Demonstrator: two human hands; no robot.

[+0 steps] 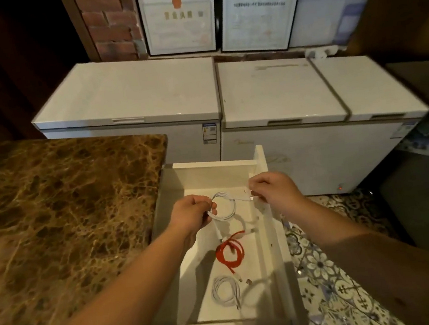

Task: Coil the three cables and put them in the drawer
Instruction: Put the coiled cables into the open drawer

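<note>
Coiling that last white cable (222, 206) is mostly about keeping the loops from springing apart on you, so here's how I'd read it from left to right.

Over on the left is the brown marble bench (65, 207), nothing on it that matters. Your left hand (192, 213) is closed around the near side of the coil, fingers pinching the loops together, hovering above the open drawer (269, 236). That's the right place to grip: where all the turns stack up, not on a single strand. The cable looks thin, light and floppy, with a slick jacket, so I'd guess it unwinds the second you loosen up.

The coil itself hangs between your two hands, over the far end of the drawer. A loose tail drops from it toward the drawer floor. From the coil a short straight run goes right to your right hand (273, 191), which is pinching the cable near its plug end. Hold it by the cord just behind the plug, not the connector, since that joint is the fragile bit.

Down in the drawer, nearer to you, the red cable (230, 253) sits already coiled, and the other white cable (225, 290) lies coiled just below it. Both are well clear of your hands, so there's room at the far end for the third one.
</note>
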